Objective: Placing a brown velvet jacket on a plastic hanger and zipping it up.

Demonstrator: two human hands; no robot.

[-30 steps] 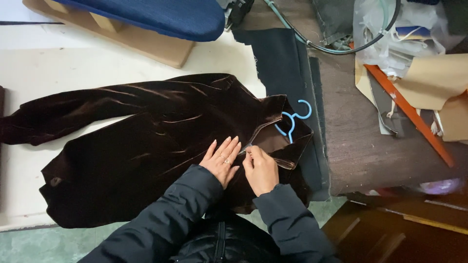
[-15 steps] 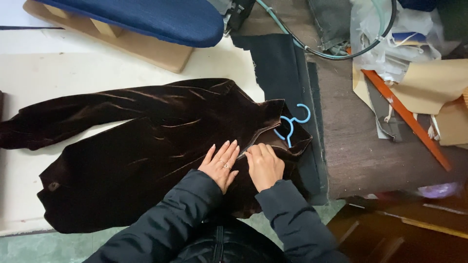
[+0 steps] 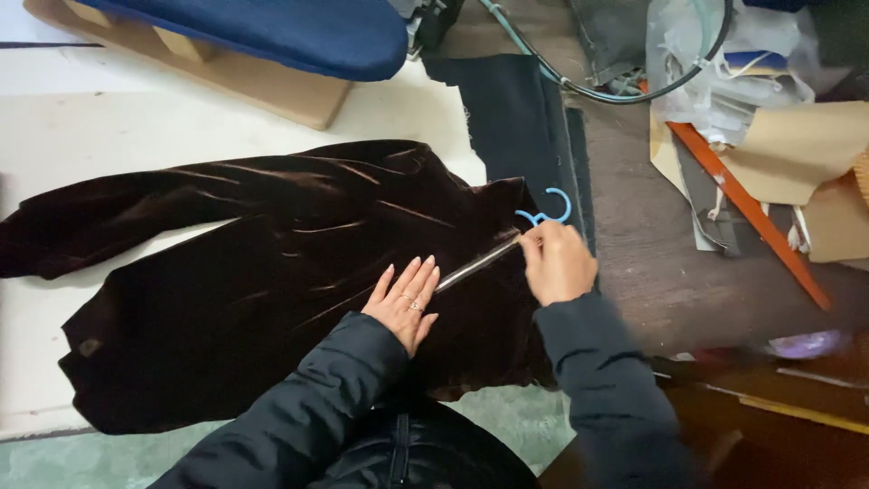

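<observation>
Zipping step: left hand (image 3: 404, 303) lies flat and released on brown velvet garment (image 3: 272, 272); right hand (image 3: 557, 263) fingers pinch probably the zipper pull (image 3: 522, 238) near blue hanger (image 3: 546, 213); next needs steady pull.

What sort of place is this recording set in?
Probably a garment pressing or tailoring workshop. A dark brown velvet garment on a light blue plastic hanger lies on a white padded table, beside a blue padded ironing board and a grey-green hose.
</observation>
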